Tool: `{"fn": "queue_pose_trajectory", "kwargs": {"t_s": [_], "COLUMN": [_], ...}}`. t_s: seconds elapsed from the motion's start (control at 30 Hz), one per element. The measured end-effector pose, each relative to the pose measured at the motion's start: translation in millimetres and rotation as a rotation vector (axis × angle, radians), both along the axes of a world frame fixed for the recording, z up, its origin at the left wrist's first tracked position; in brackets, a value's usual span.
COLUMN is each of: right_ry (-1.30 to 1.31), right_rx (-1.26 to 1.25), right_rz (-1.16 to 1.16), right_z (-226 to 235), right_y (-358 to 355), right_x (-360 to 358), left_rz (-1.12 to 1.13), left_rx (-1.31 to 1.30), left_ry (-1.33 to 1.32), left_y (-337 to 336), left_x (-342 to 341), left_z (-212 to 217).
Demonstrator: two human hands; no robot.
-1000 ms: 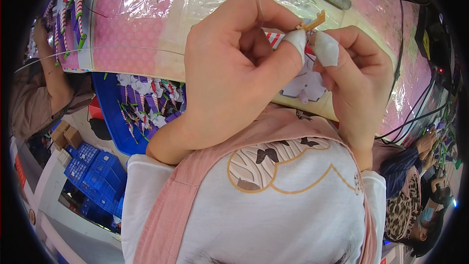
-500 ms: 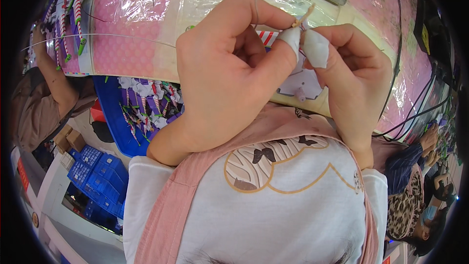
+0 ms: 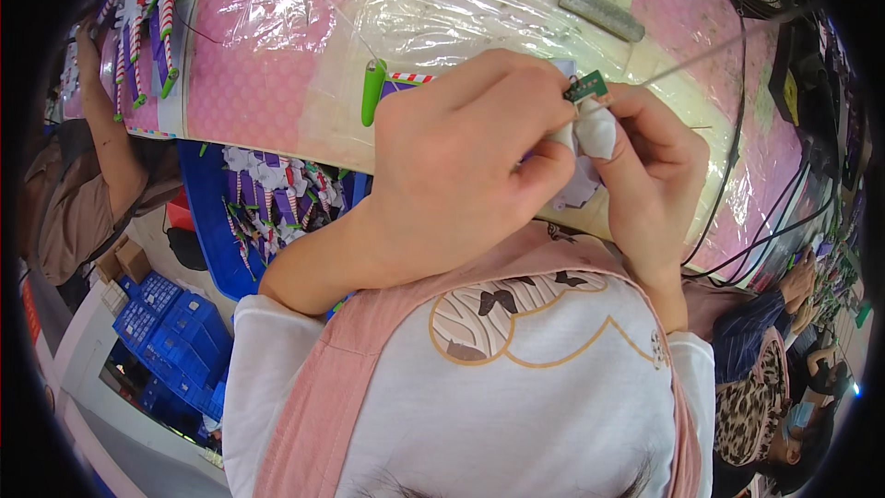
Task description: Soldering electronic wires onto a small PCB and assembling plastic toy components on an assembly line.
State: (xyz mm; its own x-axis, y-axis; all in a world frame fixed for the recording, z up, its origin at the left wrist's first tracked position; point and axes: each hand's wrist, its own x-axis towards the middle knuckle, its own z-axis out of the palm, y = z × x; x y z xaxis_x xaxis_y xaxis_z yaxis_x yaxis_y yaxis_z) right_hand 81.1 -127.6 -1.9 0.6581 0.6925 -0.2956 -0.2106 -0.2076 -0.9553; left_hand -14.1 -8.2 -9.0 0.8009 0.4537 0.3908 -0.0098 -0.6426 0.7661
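Observation:
In front of my chest, both hands meet over a partly hidden toy part. Its green end piece (image 3: 372, 92) and a purple section with a red-and-white striped edge (image 3: 404, 81) stick out left of my left hand (image 3: 466, 161), whose fingers curl closed around it. A small green circuit board (image 3: 587, 86) shows between the fingertips of both hands. My right hand (image 3: 654, 161) pinches at the board, its thumb capped with a white cover (image 3: 596, 131). A similar white cover on my left thumb is mostly hidden. White material shows below the fingers.
A grey bar (image 3: 601, 12) lies on the plastic-covered table (image 3: 267, 65). Left of me, a blue bin (image 3: 207, 212) holds several striped toy parts; more hang at far left. Black cables (image 3: 737, 129) run along the right. Other people sit at both sides.
The green circuit board has come into view between my fingers. My left hand has turned and lowered, uncovering the toy part's green end. A blurred thin line now stretches up right from my right hand.

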Motion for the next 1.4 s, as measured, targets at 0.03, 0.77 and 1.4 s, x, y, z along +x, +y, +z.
{"fn": "queue_pose_trajectory", "kwargs": {"t_s": [0.03,0.77,1.4], "right_ry": [-0.019,0.004,-0.669], "right_rx": [-0.012,-0.062,-0.255], "right_rz": [0.005,0.075,-0.066], "right_z": [0,6,-2], "right_y": [0,-7,-45], "right_x": [0,13,55], "left_rz": [-0.005,-0.069,-0.143], "left_rx": [-0.021,-0.032,-0.155], "left_ry": [0.012,0.173,0.201], "left_y": [0,3,9], "left_x": [0,5,17], "left_z": [2,14,13]}}
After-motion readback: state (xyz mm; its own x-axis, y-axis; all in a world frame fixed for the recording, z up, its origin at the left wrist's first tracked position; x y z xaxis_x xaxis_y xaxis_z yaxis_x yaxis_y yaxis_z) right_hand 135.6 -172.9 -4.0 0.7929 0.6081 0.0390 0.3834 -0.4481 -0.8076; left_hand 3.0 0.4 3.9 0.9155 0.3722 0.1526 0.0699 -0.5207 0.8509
